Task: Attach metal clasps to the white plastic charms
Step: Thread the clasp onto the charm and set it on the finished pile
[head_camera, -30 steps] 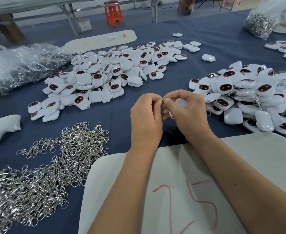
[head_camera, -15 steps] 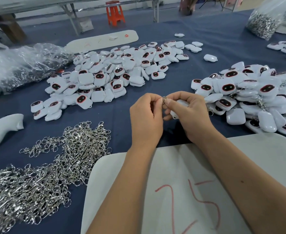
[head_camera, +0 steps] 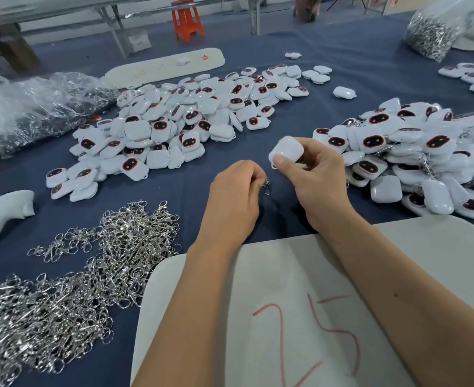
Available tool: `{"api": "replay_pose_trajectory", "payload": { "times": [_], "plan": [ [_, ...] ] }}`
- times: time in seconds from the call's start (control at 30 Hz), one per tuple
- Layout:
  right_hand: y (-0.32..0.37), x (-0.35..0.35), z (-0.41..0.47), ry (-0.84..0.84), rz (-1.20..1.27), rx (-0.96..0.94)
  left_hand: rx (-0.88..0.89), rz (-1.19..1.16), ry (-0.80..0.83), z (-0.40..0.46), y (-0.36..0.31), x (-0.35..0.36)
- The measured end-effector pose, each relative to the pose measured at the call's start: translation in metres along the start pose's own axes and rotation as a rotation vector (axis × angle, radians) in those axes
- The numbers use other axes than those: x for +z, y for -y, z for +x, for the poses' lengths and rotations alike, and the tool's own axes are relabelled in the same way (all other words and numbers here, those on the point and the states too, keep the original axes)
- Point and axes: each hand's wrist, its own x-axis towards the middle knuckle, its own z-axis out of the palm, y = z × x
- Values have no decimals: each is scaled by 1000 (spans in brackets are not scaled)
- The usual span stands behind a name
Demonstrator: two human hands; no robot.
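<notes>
My right hand [head_camera: 311,174] has its grip closed round one white charm [head_camera: 287,150], thumb pressed on its near face and fingers curled behind it, so the charm sticks up and to the left out of the grip with its plain white back towards me. My left hand [head_camera: 235,194] sits lower and just to the left, fingers curled tight, pinching a small metal clasp [head_camera: 266,185] at the fingertips; the clasp hangs down from that grip over the blue cloth. Clasp and charm are apart: the charm is above and slightly right of the clasp, with a clear gap of cloth between them.

Both forearms come in across a pale board [head_camera: 439,252] marked "25" in red, lying on the bench [head_camera: 224,152] nearest me. To the right of my right hand, close by, is a heap of charms [head_camera: 414,152], white with dark red-rimmed faces, and bits of metal show among them. Further off to the left of my hands is a wider spread of loose charms [head_camera: 180,121]. Nearer me on the left lies a big tangled pile of clasps [head_camera: 71,277], reaching almost to the board's edge. A crumpled clear plastic bag [head_camera: 31,107] lies at the far left, and another bag of metal parts [head_camera: 434,29] stands at the far right corner. Beyond the bench an orange stool [head_camera: 187,19] stands on the floor.
</notes>
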Motion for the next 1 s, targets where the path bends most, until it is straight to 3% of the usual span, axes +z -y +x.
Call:
{"api": "replay_pose_trajectory", "payload": {
  "times": [0.3,0.77,1.0],
  "plan": [
    [-1,2,-3,-16,-53,6,8,19,16,1,-4,1],
    [-4,5,-6,-62,-157,-114,-179,110,23,0,-19,5],
    [-1,9,-12,-96,-284,-329,-337,191,45,3,-29,11]
  ]
}}
